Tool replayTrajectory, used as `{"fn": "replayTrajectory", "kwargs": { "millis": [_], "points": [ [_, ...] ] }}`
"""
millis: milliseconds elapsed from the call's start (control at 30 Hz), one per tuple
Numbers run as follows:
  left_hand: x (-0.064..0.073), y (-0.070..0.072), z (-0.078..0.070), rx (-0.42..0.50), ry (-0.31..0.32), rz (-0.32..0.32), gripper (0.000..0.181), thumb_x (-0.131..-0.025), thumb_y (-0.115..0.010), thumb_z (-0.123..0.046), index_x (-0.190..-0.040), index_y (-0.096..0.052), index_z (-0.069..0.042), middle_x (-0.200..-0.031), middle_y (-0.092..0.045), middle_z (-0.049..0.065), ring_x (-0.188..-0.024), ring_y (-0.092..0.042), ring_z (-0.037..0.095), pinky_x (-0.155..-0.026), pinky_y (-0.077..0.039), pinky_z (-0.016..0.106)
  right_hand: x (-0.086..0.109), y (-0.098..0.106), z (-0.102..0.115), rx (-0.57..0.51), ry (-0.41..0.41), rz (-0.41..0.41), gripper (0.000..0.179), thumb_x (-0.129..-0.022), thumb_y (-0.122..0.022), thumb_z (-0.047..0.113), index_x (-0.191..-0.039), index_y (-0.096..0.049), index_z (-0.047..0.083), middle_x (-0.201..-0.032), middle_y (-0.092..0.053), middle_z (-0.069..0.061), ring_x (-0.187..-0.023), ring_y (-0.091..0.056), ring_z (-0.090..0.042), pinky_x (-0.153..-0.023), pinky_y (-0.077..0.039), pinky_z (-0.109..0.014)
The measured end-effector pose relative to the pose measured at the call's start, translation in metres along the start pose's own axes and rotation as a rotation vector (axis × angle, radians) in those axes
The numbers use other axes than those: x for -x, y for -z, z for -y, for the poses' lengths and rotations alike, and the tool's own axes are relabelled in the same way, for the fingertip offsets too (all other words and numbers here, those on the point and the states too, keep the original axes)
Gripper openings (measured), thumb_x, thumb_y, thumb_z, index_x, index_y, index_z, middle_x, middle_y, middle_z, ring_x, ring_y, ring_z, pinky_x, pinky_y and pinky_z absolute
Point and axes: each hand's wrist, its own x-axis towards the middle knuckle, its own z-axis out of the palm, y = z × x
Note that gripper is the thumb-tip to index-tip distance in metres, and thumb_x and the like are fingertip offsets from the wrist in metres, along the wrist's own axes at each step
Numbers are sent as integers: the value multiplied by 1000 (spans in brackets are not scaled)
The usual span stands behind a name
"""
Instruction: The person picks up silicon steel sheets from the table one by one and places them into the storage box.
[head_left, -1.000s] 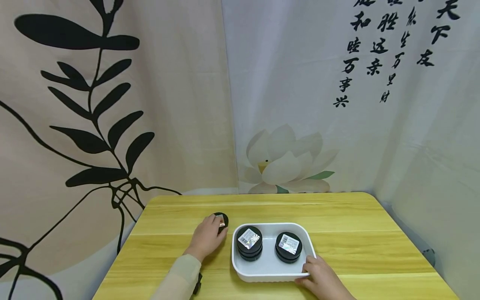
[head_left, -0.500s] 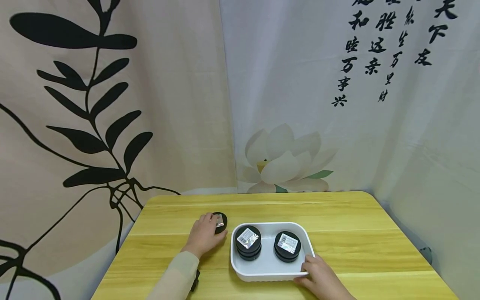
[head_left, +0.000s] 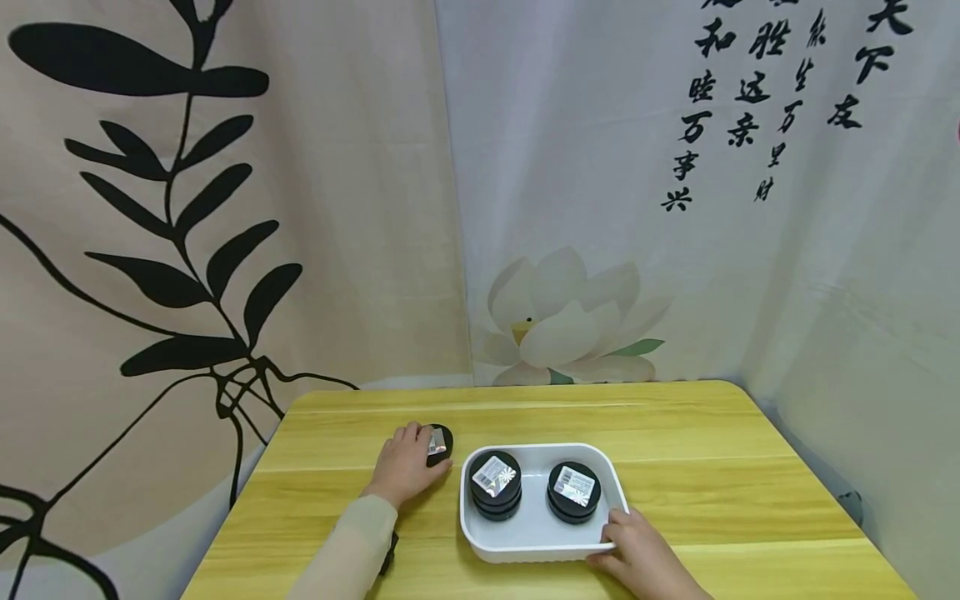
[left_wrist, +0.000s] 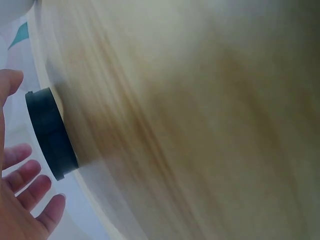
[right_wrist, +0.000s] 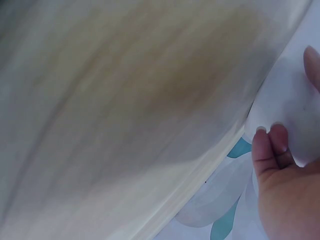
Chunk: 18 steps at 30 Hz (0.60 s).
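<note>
A flat, round black container [head_left: 442, 447] with a silver label on top lies on the table, left of the white tray. My left hand [head_left: 401, 463] is beside its left edge, fingertips at the label in the head view. In the left wrist view, the spread fingers and thumb surround the black container [left_wrist: 51, 134] without a clear grip. At the tray's front right corner, my right hand [head_left: 639, 550] pinches the rim of the white tray [head_left: 536, 553]. Inside the tray stand two short stacks of similar labelled black containers, a left stack [head_left: 495, 485] and a right stack [head_left: 574, 493].
The wooden table [head_left: 697, 450] has a rounded far edge, with a printed curtain [head_left: 375, 208] hanging behind it. A dark strap [head_left: 388, 553] shows at the left wrist, below the beige sleeve [head_left: 345, 542].
My left hand has eased slightly back and left, so more of the container's label shows. The right hand keeps its hold on the tray. The head view has shifted a little.
</note>
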Motion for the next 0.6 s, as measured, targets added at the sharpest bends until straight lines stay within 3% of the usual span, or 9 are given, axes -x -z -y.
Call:
{"fn": "replayTrajectory", "kwargs": {
  "millis": [600],
  "points": [
    [-6, -5, 4, 6, 64, 68, 90, -86, -66, -67, -148, -46, -4, -143, -48, 21, -131, -46, 38, -109, -38, 56, 1, 0, 2, 26, 23, -50, 21, -77, -84, 39, -74, -70, 24, -82, -50, 20, -79, -45, -2, -70, -44, -28]
  ]
}}
